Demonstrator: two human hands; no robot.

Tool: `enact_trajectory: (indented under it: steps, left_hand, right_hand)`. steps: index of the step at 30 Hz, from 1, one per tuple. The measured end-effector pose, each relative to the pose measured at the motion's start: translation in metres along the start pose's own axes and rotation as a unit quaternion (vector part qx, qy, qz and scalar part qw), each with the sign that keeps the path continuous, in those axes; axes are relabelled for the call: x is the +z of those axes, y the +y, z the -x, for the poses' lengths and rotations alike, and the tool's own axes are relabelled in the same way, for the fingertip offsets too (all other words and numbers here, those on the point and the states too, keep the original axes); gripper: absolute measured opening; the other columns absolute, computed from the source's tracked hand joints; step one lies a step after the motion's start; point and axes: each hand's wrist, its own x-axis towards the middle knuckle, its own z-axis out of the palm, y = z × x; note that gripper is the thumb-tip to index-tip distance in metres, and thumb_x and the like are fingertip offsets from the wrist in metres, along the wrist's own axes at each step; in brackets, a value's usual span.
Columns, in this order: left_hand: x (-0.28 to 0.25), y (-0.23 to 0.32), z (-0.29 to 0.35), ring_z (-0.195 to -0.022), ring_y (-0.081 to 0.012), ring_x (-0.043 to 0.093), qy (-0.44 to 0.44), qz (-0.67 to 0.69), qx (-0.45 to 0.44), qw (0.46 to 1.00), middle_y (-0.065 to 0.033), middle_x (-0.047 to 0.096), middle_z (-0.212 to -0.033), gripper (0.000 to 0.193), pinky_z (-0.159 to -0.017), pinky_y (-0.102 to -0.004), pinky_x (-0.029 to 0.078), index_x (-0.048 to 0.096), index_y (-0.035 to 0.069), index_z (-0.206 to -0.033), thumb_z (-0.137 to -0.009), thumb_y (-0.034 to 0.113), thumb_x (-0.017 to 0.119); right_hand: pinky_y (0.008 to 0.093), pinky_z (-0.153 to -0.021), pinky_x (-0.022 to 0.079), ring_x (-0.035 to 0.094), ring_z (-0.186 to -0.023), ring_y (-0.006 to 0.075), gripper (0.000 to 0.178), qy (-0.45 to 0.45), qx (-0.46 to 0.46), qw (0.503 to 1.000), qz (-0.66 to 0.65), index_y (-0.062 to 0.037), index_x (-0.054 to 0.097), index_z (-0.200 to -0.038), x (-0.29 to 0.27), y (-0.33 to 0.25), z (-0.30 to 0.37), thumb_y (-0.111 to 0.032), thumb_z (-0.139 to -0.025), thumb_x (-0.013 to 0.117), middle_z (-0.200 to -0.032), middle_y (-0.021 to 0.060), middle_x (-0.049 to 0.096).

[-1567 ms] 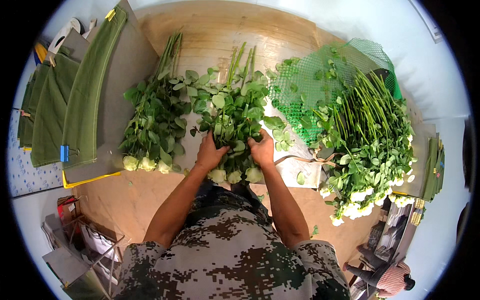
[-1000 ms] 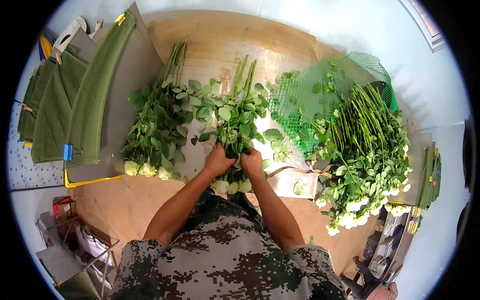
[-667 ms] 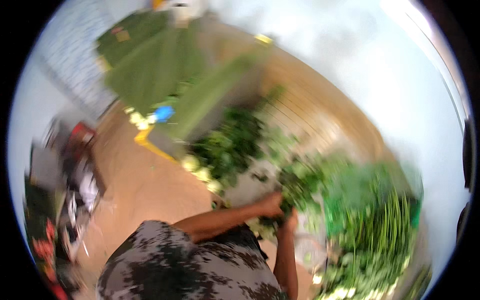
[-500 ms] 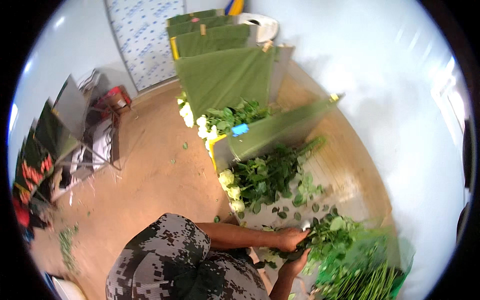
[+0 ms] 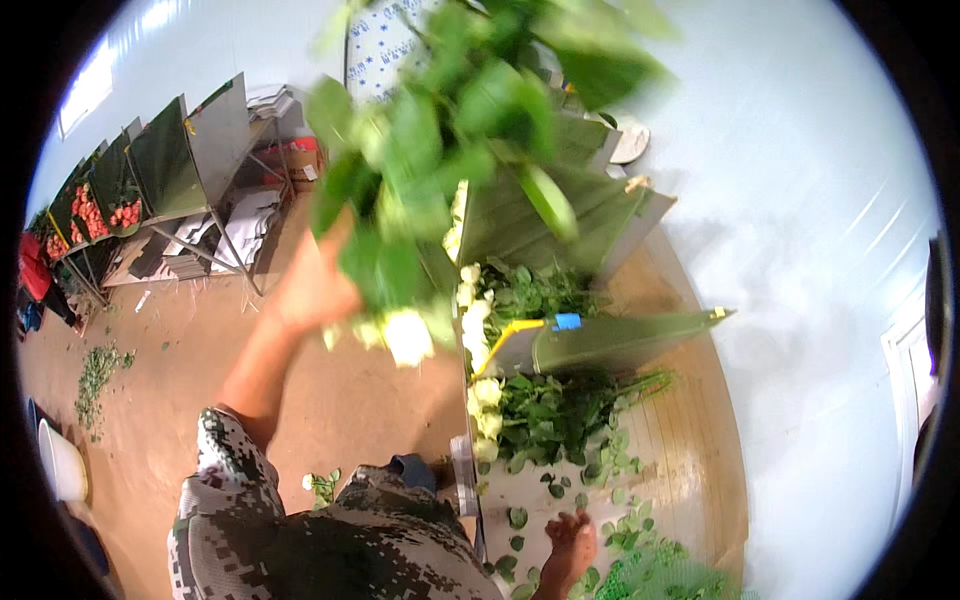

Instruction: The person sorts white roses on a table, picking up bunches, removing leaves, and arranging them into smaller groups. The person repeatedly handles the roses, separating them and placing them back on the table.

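My left hand (image 5: 318, 285) is raised high on the left, closed around a leafy bunch of white roses (image 5: 408, 338). The bunch's large green leaves, blurred by motion, come close to the camera and hide part of the fingers. Low in the view, my right hand (image 5: 572, 540) is above the work table (image 5: 525, 487), fingers loosely apart, holding nothing. Loose leaves (image 5: 628, 522) lie beside it. Just beyond, more white roses (image 5: 487, 410) lie with their heads along the table's left edge and their stems pointing right.
Upright green dividers (image 5: 630, 340) separate the rose bunches along the table. Green netting (image 5: 655, 575) is at the near right. A rack with orange-pink roses (image 5: 88, 210) stands far left, above stacked cardboard. A white bucket (image 5: 62, 462) and scattered leaves (image 5: 98, 378) are on the floor.
My left hand has gone from the foliage by the netting up and to the left, with the white roses in it. My right hand has come off the foliage. The view has shifted.
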Motion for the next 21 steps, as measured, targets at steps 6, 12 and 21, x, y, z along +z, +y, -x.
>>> enact_trajectory:
  steps: [6,12,21]
  left_hand:
    - [-0.075,-0.168,-0.155,-0.103,-0.0383,0.057,0.122,-0.126,-0.029,0.984,-0.025,0.06,-0.107,0.05,-0.09,-0.0407,0.044,0.044,-0.001,-0.122,-0.073,0.003,0.055]
    - [0.079,-0.255,-0.287,-0.098,-0.0438,0.054,-0.006,-0.238,0.014,0.971,-0.0268,0.058,-0.102,0.05,-0.084,-0.0489,0.044,0.045,-0.001,-0.117,-0.07,0.009,0.058]
    - [0.283,-0.45,-0.267,-0.103,-0.0353,0.055,-0.252,-0.248,0.089,0.931,-0.0216,0.057,-0.114,0.053,-0.089,-0.0469,0.043,0.044,0.001,-0.126,-0.079,0.019,0.059]
  right_hand:
    - [0.0442,-0.081,0.05,0.057,-0.094,0.0334,0.051,-0.036,0.224,0.974,-0.004,0.0017,0.045,-0.127,-0.042,0.079,-0.003,-0.038,-0.095,0.046,-0.118,0.0222,0.053]
    - [0.0454,-0.082,0.05,0.058,-0.099,0.0357,0.053,0.11,0.248,0.959,0.078,0.0008,0.048,-0.126,-0.016,0.072,0.025,-0.042,-0.094,0.045,-0.12,0.0225,0.054]
    - [0.0316,-0.07,0.051,0.062,-0.082,0.0201,0.038,0.249,0.218,0.943,0.025,0.0045,0.053,-0.112,0.02,0.041,0.032,-0.029,-0.095,0.049,-0.095,0.0127,0.062]
